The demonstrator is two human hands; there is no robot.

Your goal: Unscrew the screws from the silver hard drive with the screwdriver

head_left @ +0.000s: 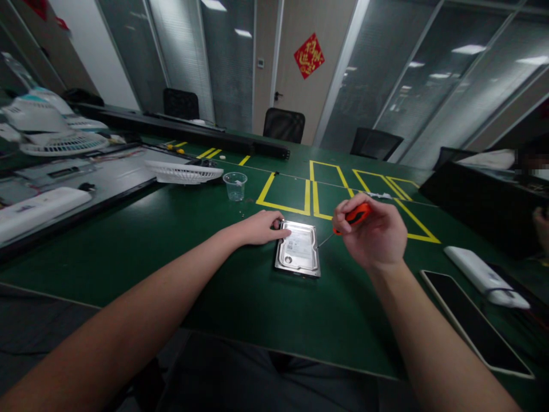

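A silver hard drive lies flat on the green table in front of me. My left hand grips its upper left corner, with the thumb on the top face. In my right hand is an orange and black screwdriver, the fingers wrapped round its handle. The thin shaft slants down to the left, and its tip is at the drive's right edge. Whether the tip sits in a screw is too small to tell.
A clear plastic cup stands behind the drive. At left are a white fan and a large panel. A white-rimmed black device and a white bar lie at right. Another person's hand shows at the right edge.
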